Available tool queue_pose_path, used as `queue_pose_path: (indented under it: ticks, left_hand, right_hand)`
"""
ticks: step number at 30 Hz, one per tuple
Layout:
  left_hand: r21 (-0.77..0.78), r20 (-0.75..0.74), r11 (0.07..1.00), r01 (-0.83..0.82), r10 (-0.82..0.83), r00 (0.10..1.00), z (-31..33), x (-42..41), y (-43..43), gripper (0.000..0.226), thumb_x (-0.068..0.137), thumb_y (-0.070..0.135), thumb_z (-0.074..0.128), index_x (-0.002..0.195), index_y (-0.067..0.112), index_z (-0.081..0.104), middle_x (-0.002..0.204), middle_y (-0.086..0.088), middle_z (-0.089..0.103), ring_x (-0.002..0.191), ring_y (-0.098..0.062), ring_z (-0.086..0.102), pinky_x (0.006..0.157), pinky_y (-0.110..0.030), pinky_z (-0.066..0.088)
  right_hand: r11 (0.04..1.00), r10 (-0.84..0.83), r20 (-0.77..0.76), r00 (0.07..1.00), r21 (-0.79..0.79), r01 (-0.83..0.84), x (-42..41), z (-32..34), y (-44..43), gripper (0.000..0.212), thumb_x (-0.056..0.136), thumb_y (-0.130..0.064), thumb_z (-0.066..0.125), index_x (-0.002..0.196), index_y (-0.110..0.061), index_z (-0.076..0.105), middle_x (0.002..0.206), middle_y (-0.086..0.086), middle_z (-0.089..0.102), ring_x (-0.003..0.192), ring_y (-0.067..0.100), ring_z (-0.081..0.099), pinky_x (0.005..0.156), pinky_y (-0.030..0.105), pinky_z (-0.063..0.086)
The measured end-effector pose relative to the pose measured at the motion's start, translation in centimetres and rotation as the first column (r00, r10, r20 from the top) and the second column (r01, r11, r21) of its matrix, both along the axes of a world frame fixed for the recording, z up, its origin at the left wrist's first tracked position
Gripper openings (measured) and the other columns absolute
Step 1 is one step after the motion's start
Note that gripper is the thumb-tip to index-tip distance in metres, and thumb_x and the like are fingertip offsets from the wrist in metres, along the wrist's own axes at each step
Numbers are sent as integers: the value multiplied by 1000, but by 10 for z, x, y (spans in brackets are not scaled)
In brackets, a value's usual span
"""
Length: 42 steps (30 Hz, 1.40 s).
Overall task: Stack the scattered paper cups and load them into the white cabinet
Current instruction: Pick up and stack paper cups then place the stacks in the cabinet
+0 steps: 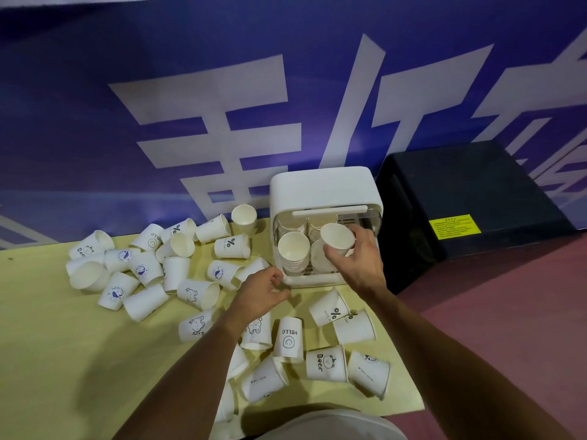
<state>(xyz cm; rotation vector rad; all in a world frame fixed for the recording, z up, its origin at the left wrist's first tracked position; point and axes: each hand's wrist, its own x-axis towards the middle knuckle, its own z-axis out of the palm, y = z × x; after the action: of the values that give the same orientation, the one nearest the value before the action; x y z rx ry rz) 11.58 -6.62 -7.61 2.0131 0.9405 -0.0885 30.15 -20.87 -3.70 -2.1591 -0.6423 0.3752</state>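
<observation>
The white cabinet (320, 188) stands on the yellow table (63, 360) against the wall, its front open. Inside it, a stack of paper cups (293, 254) stands at the front left, with more stacks behind. My right hand (357, 260) is shut on a stack of cups (337, 238) and holds it tilted at the cabinet's front opening. My left hand (262, 293) hovers over the table just left of the cabinet's base, fingers curled loosely and holding nothing. Several loose printed paper cups (152, 265) lie scattered left of the cabinet, and more cups (325, 363) lie in front of it.
A dark box (470, 198) with a yellow label (454, 228) sits right of the cabinet, on the reddish floor (508, 306). A blue banner with large white characters (222, 122) covers the wall behind. The table's right edge runs close to the cups in front.
</observation>
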Motion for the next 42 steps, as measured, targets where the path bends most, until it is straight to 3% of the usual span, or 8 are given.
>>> queue_pose_path:
  ticks: [3, 7, 11, 19, 28, 31, 38, 42]
  left_hand:
    - [27, 7, 1000, -4, 4, 1000, 0, 1, 3, 32, 81, 30, 76, 109, 27, 61, 104, 8, 65, 87, -5, 56, 71, -13, 41]
    - [53, 6, 999, -13, 12, 1000, 3, 1, 10, 28, 81, 32, 75, 104, 32, 59, 102, 10, 64, 91, -6, 58, 79, -22, 45]
    - [84, 8, 996, -33, 32, 999, -1, -2, 16, 29, 81, 30, 76, 104, 29, 60, 97, 10, 62, 88, -9, 57, 80, -23, 47]
    - [89, -7, 994, -59, 60, 998, -7, -6, 17, 35, 83, 31, 74, 115, 22, 62, 101, 8, 61, 91, -10, 59, 80, -23, 47]
    - [80, 6, 994, -67, 67, 998, -9, -8, 13, 36, 83, 30, 73, 117, 23, 61, 103, 8, 62, 91, -8, 58, 77, -20, 44]
    - [84, 11, 994, -76, 75, 997, -7, -14, 13, 36, 83, 30, 73, 116, 25, 61, 104, 9, 61, 91, -7, 58, 75, -19, 43]
    - [74, 23, 993, -92, 91, 996, -6, -37, 20, 32, 81, 29, 73, 111, 25, 61, 106, 7, 63, 92, -11, 61, 87, -30, 52]
    - [72, 54, 991, -113, 109, 993, -1, -59, 36, 33, 82, 29, 73, 111, 24, 60, 105, 7, 63, 89, -8, 60, 86, -29, 52]
  right_hand:
    - [1000, -2, 33, 999, 4, 2, 1, -2, 5, 73, 75, -56, 71, 137, -26, 46, 128, -5, 47, 116, 14, 52, 96, 41, 51]
    - [995, 78, 33, 996, -57, -76, 1, -8, 9, 80, 75, -54, 70, 141, -22, 39, 134, -1, 43, 119, 19, 50, 93, 45, 50]
    - [994, 81, 99, 992, -83, -72, -1, -17, 12, 76, 77, -47, 73, 141, -20, 41, 132, 1, 47, 118, 21, 50, 89, 37, 46]
    - [992, 82, 226, 971, -113, -57, -2, -23, 10, 72, 73, -45, 73, 134, -16, 47, 120, 6, 51, 106, 27, 55, 84, 44, 52]
    - [946, 201, 248, 948, -299, -123, -4, -34, 1, 79, 77, -40, 75, 140, -5, 44, 131, 15, 48, 118, 35, 50, 95, 49, 48]
    - [948, 207, 277, 938, -293, -123, -5, -30, 2, 70, 78, -40, 74, 134, -6, 49, 125, 13, 52, 113, 33, 52, 94, 47, 48]
    - [938, 315, 349, 883, -259, -232, -35, -25, 11, 45, 84, -31, 67, 122, -10, 58, 114, 9, 59, 102, 31, 58, 83, 42, 49]
    - [923, 351, 350, 869, -285, -258, -63, -17, 24, 42, 86, -31, 63, 123, -11, 59, 110, 8, 62, 98, 29, 60, 81, 40, 51]
